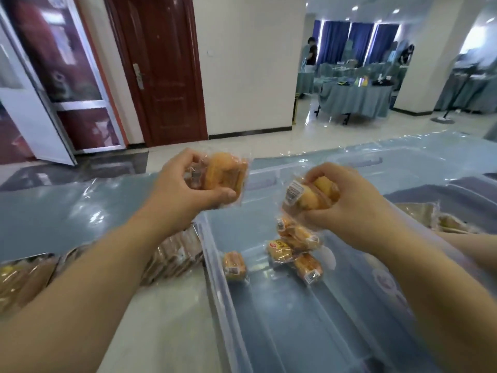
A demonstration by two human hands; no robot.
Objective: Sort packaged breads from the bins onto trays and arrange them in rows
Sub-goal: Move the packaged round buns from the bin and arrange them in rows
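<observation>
My left hand (185, 187) grips a clear-wrapped golden bread pack (223, 175), held up above the left edge of the clear plastic bin (215, 267). My right hand (347, 208) is closed on another wrapped bread pack (304, 193) with a barcode label, held over the bin. Down on the bin's floor lie several wrapped breads: one alone (234, 266) and a small cluster (295, 246). Left of the bin, a row of wrapped breads (177, 251) lies under my left forearm, on a tray I cannot make out.
A second bin (435, 189) holding more wrapped breads (446, 222) stands at the right. The table has a blue cloth under clear plastic (67, 208). Beyond are a brown door (161, 68), a white pillar, and draped tables with people far back.
</observation>
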